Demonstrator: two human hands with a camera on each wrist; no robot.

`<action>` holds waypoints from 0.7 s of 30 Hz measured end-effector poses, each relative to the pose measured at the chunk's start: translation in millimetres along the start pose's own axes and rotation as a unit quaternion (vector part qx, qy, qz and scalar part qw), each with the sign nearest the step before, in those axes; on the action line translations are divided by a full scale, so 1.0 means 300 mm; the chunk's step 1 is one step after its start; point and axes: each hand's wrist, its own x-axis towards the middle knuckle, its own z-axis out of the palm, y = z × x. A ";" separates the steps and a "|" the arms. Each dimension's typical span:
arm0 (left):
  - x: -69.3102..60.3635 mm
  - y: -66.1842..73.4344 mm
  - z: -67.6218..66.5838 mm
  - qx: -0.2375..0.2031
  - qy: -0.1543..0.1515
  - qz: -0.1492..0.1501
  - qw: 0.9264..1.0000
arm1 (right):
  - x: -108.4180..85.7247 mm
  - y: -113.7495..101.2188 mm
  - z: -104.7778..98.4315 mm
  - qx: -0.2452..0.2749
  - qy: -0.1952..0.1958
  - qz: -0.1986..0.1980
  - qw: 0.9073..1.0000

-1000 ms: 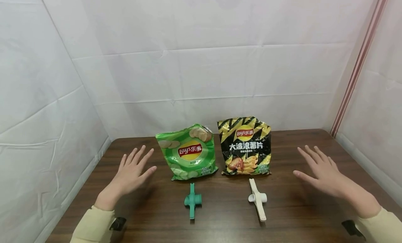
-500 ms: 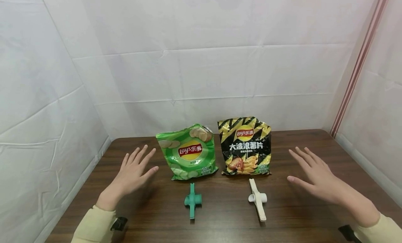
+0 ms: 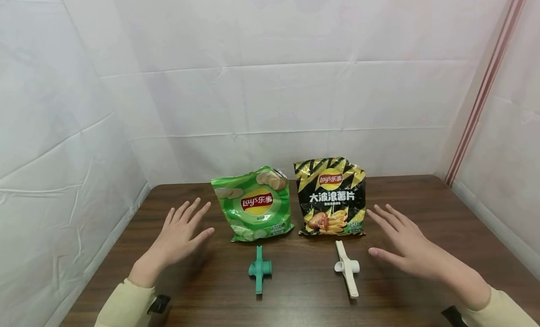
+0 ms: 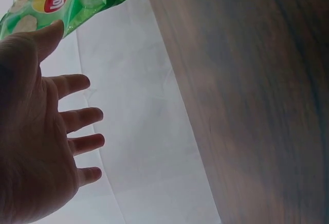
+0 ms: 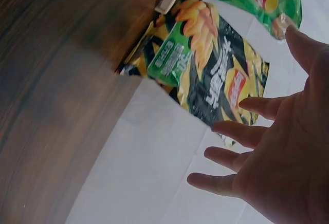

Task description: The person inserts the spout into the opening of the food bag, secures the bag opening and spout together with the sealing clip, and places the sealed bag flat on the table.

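Side by side stand a green chip bag (image 3: 253,207) and, right of it, a black and yellow chip bag (image 3: 331,198). A teal clip (image 3: 259,269) lies in front of the green bag, a white clip (image 3: 347,268) in front of the black one. My left hand (image 3: 173,240), fingers spread, is left of the green bag and holds nothing. Fingers spread too, my right hand (image 3: 411,247) holds nothing and is just right of the black bag. In the right wrist view the black bag (image 5: 205,64) shows beyond the fingers.
The brown wooden table (image 3: 303,313) carries the bags and clips. White sheeting (image 3: 287,97) hangs behind it and on both sides, with a red-striped strip (image 3: 485,90) at the right corner.
My right hand has moved left, closer to the black bag, with its fingers still spread. My left hand has barely moved. The bags and clips stay where they were on the table.
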 end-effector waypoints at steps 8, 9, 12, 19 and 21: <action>-0.026 0.005 0.003 0.006 0.011 0.008 1.000 | 0.018 -0.039 0.031 -0.005 0.002 -0.028 1.000; -0.030 0.006 0.002 0.007 0.013 0.011 1.000 | 0.020 -0.045 0.035 -0.004 0.003 -0.033 0.999; -0.043 0.011 -0.002 0.007 0.013 0.014 1.000 | 0.030 -0.064 0.047 -0.002 -0.001 -0.046 0.999; -0.068 0.025 -0.007 0.009 0.013 0.017 1.000 | 0.049 -0.111 0.073 0.008 -0.017 -0.052 0.998; -0.076 0.030 -0.008 0.010 0.016 0.020 1.000 | 0.055 -0.125 0.080 0.010 -0.018 -0.054 0.998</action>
